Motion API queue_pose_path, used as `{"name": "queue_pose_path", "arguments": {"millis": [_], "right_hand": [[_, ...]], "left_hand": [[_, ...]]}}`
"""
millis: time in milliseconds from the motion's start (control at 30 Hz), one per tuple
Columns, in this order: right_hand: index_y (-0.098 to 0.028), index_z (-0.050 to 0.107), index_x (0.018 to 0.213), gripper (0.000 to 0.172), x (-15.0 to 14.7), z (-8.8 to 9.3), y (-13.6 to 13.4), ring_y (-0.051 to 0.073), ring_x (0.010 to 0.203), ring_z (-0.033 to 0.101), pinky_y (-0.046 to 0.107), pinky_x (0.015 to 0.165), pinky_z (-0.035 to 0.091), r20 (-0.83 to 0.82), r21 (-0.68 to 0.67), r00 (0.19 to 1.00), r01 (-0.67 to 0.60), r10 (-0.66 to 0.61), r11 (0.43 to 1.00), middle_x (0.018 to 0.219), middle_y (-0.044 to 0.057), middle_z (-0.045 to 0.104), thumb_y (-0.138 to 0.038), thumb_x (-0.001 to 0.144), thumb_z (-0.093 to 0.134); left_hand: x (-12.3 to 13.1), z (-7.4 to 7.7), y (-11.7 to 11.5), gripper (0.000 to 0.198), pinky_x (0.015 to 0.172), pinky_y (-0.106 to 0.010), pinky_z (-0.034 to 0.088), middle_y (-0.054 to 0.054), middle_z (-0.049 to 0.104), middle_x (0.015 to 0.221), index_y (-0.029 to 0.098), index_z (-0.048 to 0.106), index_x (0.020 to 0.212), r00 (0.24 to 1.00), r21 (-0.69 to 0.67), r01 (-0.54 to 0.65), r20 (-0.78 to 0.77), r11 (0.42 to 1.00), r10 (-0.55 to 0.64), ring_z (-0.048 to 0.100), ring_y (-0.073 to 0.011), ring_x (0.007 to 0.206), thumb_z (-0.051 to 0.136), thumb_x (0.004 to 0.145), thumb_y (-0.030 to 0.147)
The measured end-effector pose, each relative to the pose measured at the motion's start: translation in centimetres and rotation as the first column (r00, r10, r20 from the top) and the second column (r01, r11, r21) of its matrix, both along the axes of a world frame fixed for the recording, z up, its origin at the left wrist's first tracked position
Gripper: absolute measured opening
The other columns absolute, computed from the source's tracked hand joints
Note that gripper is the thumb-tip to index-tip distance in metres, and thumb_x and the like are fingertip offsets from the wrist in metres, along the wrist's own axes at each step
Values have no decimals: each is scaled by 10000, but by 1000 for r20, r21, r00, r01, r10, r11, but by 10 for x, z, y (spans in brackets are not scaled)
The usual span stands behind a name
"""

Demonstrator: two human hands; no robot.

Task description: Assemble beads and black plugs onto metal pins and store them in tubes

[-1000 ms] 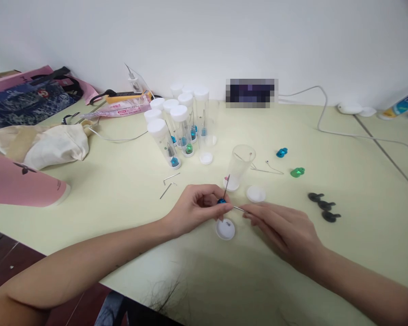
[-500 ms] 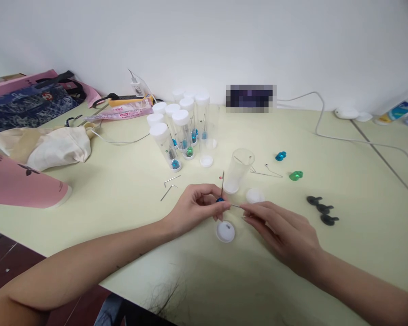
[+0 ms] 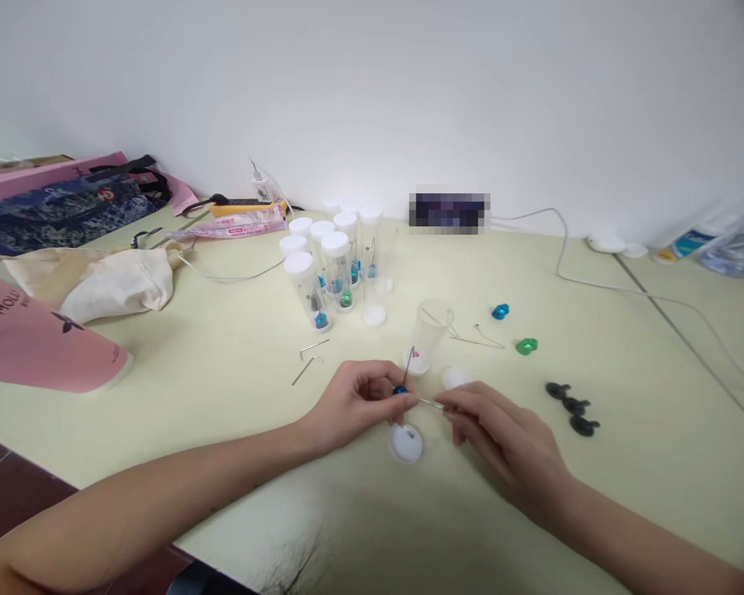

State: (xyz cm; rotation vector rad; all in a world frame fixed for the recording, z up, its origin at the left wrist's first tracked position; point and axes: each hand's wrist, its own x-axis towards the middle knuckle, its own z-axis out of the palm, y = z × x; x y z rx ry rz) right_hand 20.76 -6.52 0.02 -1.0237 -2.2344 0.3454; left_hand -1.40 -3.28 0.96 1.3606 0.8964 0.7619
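Note:
My left hand [image 3: 372,401] pinches a small blue metal piece [image 3: 400,390], from which a thin metal wire [image 3: 408,368] with a bent top stands up. Fingers of my right hand [image 3: 502,426] are closed on a thin metal rod [image 3: 432,404] that points at the left fingertips; its far end is hidden there. Just below the left fingers lies a white cap [image 3: 406,444] with a small dark mark. Behind the hands stands an uncapped clear tube [image 3: 431,335] on a white base, and a second white cap [image 3: 457,378] sits beside it.
Several capped clear tubes [image 3: 335,268] stand at the back. L-shaped hex keys [image 3: 307,369] lie left. Bent wires [image 3: 479,340], a blue piece [image 3: 501,311], a green piece [image 3: 527,346] and black pieces [image 3: 575,406] lie right. A pink cup [image 3: 55,343] stands far left.
The camera view has tilted up slightly, so everything sits lower. The right hand has drawn back a little, showing slightly more rod. Both hands keep their grips.

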Motion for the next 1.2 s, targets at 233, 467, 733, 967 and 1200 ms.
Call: {"name": "queue_pose_path", "arguments": {"millis": [233, 467, 733, 967, 1200], "right_hand": [[-221, 596, 1130, 268, 0, -4, 4, 136, 714, 618, 230, 592, 478, -11, 107, 1000, -13, 14, 994, 890, 47, 614, -100, 948, 440], [-258, 469, 1294, 344, -1, 0, 5, 104, 600, 578, 231, 623, 465, -64, -292, 993, -111, 97, 950, 715, -31, 601, -151, 986, 358], [-200, 425, 1249, 288, -3, 4, 16, 94, 426, 490, 206, 436, 415, -436, -740, 899, -339, -32, 581, 626, -50, 562, -333, 1008, 341], [-226, 529, 1184, 236, -2, 2, 14, 159, 701, 585, 277, 654, 470, -219, -342, 976, -93, 17, 935, 775, 14, 598, -248, 952, 495], [-186, 587, 961, 225, -1, -1, 10, 147, 618, 565, 259, 610, 450, -74, -130, 997, -48, 38, 990, 711, 23, 614, -188, 987, 363]], "left_hand": [[3, 0, 2, 195, 589, -228, 445, -5, 613, 586, 136, 658, 809, 1000, -29, 8, 11, 1000, -8, 572, -113, 566, 688, 793, 328], [5, -3, -1, 222, 571, -228, 409, -3, 576, 634, 134, 667, 844, 999, 149, -26, -37, 989, 32, 524, -109, 586, 655, 814, 354], [6, 1, 1, 186, 586, -217, 387, -22, 596, 704, 138, 671, 814, 991, 290, -30, -115, 956, 66, 495, -107, 635, 621, 837, 316], [6, 2, 9, 235, 535, -216, 364, -1, 566, 582, 130, 656, 790, 992, 153, -97, -63, 983, 108, 487, -99, 542, 639, 822, 362], [6, -3, 9, 245, 548, -222, 402, 4, 546, 606, 129, 657, 800, 1000, 120, -3, -27, 993, 7, 533, -112, 566, 659, 802, 374]]}}
